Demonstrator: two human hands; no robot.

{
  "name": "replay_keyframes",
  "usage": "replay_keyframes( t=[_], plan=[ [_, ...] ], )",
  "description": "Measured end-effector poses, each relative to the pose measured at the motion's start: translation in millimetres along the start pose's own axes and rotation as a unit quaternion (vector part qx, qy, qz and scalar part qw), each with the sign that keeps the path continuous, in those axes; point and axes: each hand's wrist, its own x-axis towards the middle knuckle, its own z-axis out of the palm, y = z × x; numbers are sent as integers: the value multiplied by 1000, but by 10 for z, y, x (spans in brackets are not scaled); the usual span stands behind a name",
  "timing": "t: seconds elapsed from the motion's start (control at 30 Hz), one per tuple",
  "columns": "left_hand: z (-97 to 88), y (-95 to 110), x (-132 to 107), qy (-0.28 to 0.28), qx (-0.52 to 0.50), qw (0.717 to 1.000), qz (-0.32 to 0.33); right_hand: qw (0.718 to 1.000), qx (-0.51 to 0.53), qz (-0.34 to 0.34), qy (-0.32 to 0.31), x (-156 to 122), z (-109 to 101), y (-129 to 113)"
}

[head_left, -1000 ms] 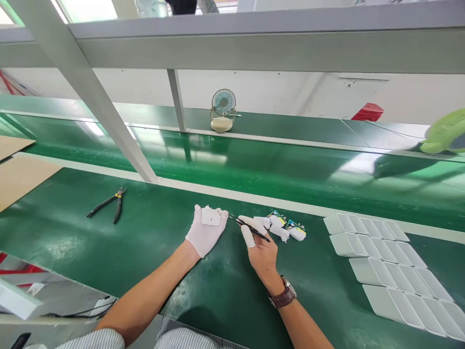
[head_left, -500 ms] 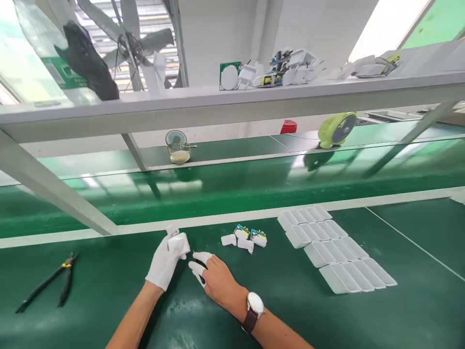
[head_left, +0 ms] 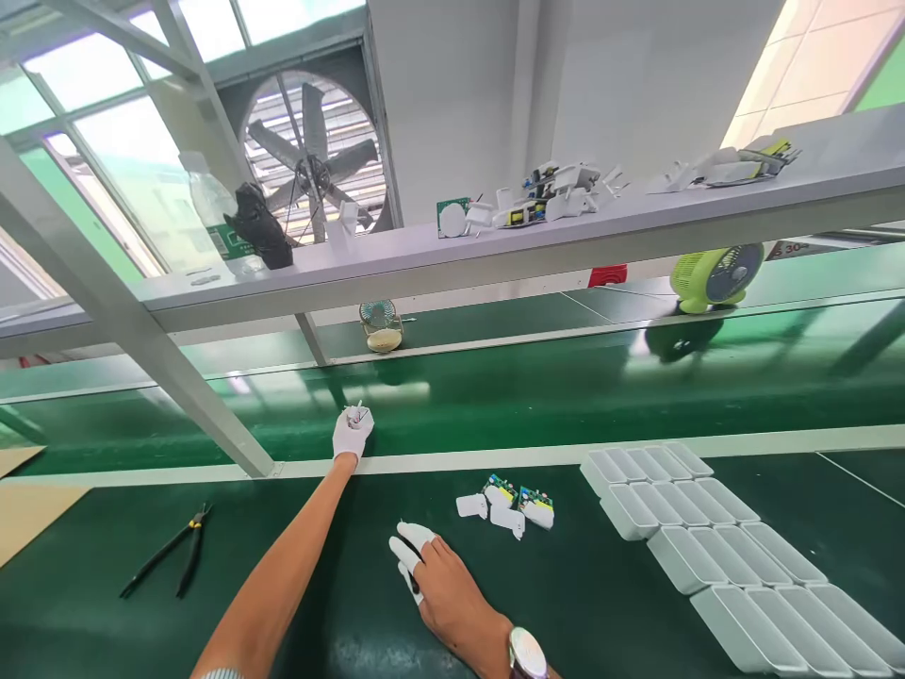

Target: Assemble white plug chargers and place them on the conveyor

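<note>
My left hand, in a white glove, is stretched out over the green conveyor belt and closed on a small white charger part. Back on the near green mat, my right hand rests with white finger cots on its fingertips, curled around dark tweezers that are mostly hidden beneath it. A small cluster of white charger parts with little green circuit boards lies just right of my right hand.
Rows of white plastic casings lie at the right. Black pliers rest at the left. Two small fans stand beyond the belt. A slanted frame post and an overhead shelf with parts cross above.
My left hand has reached forward from beside my right hand out over the belt, carrying the white part. My right hand stayed down on the mat. The view has tilted up.
</note>
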Motion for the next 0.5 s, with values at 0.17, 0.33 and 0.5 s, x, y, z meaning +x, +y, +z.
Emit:
replay_keyframes(
  t=[0.17, 0.33, 0.5],
  plan=[
    [-186, -138, -260, 41, 39, 998, 17, 1000, -9, 22, 1, 27, 42, -5],
    [-584, -169, -672, -11, 63, 997, 54, 999, 25, 48, 2, 58, -22, -66],
    [-879, -155, -1280, -155, 170, 961, 153, 982, 90, 153, 57, 71, -140, -5]
  ],
)
